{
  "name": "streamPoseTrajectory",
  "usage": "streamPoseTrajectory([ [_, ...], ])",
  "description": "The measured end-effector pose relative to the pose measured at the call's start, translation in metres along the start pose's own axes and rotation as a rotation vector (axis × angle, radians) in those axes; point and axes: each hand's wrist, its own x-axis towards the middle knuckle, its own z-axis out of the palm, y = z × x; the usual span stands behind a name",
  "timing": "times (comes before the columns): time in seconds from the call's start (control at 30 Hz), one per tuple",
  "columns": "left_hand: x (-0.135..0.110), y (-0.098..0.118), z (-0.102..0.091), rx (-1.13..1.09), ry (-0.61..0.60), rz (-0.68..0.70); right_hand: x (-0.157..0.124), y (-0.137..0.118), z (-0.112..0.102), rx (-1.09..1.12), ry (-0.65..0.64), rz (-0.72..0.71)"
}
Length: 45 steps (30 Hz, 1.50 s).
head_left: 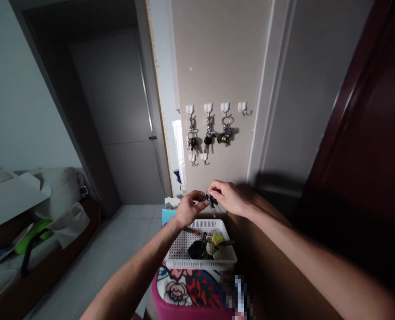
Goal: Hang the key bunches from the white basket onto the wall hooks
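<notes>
Keys (pixel 212 205) in one small bunch are held above the far rim of a white perforated basket (pixel 200 265). Two bare hands meet on them: the left hand (pixel 188 208) pinches the bunch between thumb and fingers, and the right hand (pixel 230 196) has its fingertips closed together at the upper end of it.

Beyond and above the basket, six white hooks (pixel 208 108) are fixed to a beige panel (pixel 217 53), four in an upper row and two in a lower one. Three key bunches (pixel 207 140) hang there, one on each of the first three upper hooks counting from the left. Inside the basket are one black item (pixel 196 250), one yellow-green item (pixel 217 240) and one slim brownish stick (pixel 191 231). One blue box (pixel 166 216) stands past the basket's far left corner, and one floral cloth with a pink edge (pixel 197 286) lies on its near side.

How many keys the fingers hold cannot be counted; they overlap and are partly covered. The left hand and forearm hide part of the basket's left side and the blue box. Pale pieces beside the yellow-green item are too jumbled to number. A pixelated patch conceals whatever lies nearer than the basket's right corner.
</notes>
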Motion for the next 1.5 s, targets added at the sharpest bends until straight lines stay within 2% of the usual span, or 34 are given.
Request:
streamPoseTrajectory([
  [0.1, -0.001, 0.000, 0.003, -0.050, -0.083, -0.053, 0.000, 0.002, 0.002, 0.028, -0.002, 0.025],
  [0.2, -0.001, 0.003, 0.002, -0.146, -0.089, -0.101, 0.001, 0.006, 0.006, 0.121, -0.020, 0.051],
  [0.37, 0.001, 0.003, 0.004, -0.173, -0.103, -0.065, 0.003, 0.013, 0.016, 0.267, 0.013, 0.079],
  [0.47, 0.004, -0.002, 0.007, -0.155, -0.042, -0.069, 0.003, 0.014, 0.019, 0.363, -0.017, 0.119],
  [0.57, 0.005, -0.004, 0.010, -0.267, 0.047, -0.108, 0.002, 0.011, 0.019, 0.462, -0.093, 0.216],
  [0.73, 0.006, 0.000, 0.008, -0.375, 0.048, -0.110, 0.001, 0.004, 0.015, 0.569, -0.066, 0.331],
  [0.87, 0.008, 0.006, 0.004, -0.381, 0.031, -0.075, 0.000, 0.004, 0.013, 0.534, -0.137, 0.283],
  [0.97, 0.009, 0.007, 0.005, -0.357, -0.002, -0.051, -0.001, 0.006, 0.013, 0.472, -0.121, 0.221],
  [1.1, 0.010, 0.004, 0.006, -0.166, 0.075, 0.030, 0.001, 0.010, 0.011, 0.465, -0.071, 0.222],
  [1.23, 0.010, 0.004, 0.001, 0.351, 0.139, 0.239, 0.006, 0.009, 0.006, 0.543, -0.027, 0.282],
  [1.3, 0.009, 0.006, -0.001, 0.581, 0.081, 0.331, 0.010, 0.010, 0.002, 0.563, 0.030, 0.316],
  [1.37, 0.008, 0.007, -0.002, 0.701, -0.007, 0.372, 0.016, 0.012, -0.005, 0.550, 0.076, 0.318],
  [1.43, 0.009, 0.008, -0.002, 0.726, -0.059, 0.361, 0.024, 0.018, -0.016, 0.488, 0.128, 0.266],
  [1.5, 0.012, 0.007, -0.004, 0.698, -0.050, 0.317, 0.037, 0.026, -0.035, 0.405, 0.210, 0.189],
])
